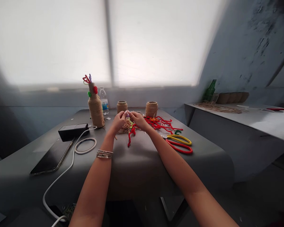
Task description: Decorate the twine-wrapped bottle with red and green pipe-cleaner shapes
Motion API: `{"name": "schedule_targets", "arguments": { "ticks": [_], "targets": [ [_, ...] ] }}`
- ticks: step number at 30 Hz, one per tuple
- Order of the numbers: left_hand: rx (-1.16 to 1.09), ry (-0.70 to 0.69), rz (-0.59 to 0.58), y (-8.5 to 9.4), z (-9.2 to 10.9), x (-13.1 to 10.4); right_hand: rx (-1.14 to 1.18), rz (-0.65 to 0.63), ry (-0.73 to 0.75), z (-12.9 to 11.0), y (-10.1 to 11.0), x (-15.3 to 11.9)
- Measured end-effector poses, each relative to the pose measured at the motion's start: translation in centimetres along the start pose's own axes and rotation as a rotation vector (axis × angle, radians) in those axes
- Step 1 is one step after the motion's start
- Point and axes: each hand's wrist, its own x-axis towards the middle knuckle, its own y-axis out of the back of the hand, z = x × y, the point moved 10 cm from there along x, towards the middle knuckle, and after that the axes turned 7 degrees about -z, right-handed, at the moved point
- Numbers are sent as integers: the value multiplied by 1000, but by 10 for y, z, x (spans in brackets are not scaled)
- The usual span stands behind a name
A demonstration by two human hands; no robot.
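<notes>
Left of the scissors [180, 144] and beyond them, left hand [119, 121] and right hand [139, 119] meet fingertip to fingertip, both pinching a small pale piece [127, 114], its shape too tiny to make out! The danger? So little to grip that a slip could lose it in the loose twine [125, 127], also left of the scissors. Red fuzzy strands [158, 123] sprawl just beyond the scissors, apt to snag a finger, and a careless rightward swing of the right forearm [171, 160] could knock the scissors themselves.

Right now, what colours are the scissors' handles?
One yellow handle and one red handle, seen best in the head view.
</notes>
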Motion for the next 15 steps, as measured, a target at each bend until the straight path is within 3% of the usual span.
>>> {"name": "schedule_targets", "arguments": {
  "ticks": [4,9,15],
  "targets": [
    [-24,42,-79,-7,-5,0,-40,-23,9,0,0,-1],
    [-178,174,-61,-9,-13,-4,10,-96,12,-1,-9,-1],
    [-316,217,-103,-14,-8,-10,165,-193,29,-10,-24,-1]
  ]
}}
